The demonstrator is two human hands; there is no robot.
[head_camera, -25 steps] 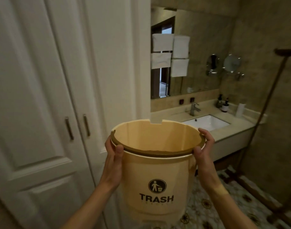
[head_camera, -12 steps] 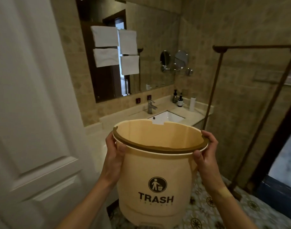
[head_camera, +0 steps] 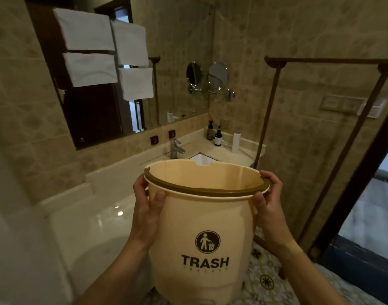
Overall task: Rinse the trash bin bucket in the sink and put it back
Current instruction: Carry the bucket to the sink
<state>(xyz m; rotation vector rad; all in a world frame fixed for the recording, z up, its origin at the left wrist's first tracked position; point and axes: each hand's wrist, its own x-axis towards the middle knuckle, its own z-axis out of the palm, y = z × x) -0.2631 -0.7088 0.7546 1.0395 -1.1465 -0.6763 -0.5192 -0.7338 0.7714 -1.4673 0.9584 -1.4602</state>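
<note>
The person carries the bucket (head_camera: pixel 201 227) upright at chest height toward the sink (head_camera: pixel 203 159) at twelve o'clock; rinsing is not yet begun. Next, lifting it over the counter (head_camera: pixel 223 154) under the faucet (head_camera: pixel 175 148). Left hand (head_camera: pixel 146 208) at nine o'clock and right hand (head_camera: pixel 268 205) at three clasp its rim.

Dim, warm yellowish interior light. Brighter daylight entering through opening (head_camera: pixel 371 208) at right. Small specular glare spots on glossy surface (head_camera: pixel 119 213) at left. Strong wide-angle bending of straight lines toward edges. Near left edge soft and smeared; far wall detail muddy, slightly blurred.
</note>
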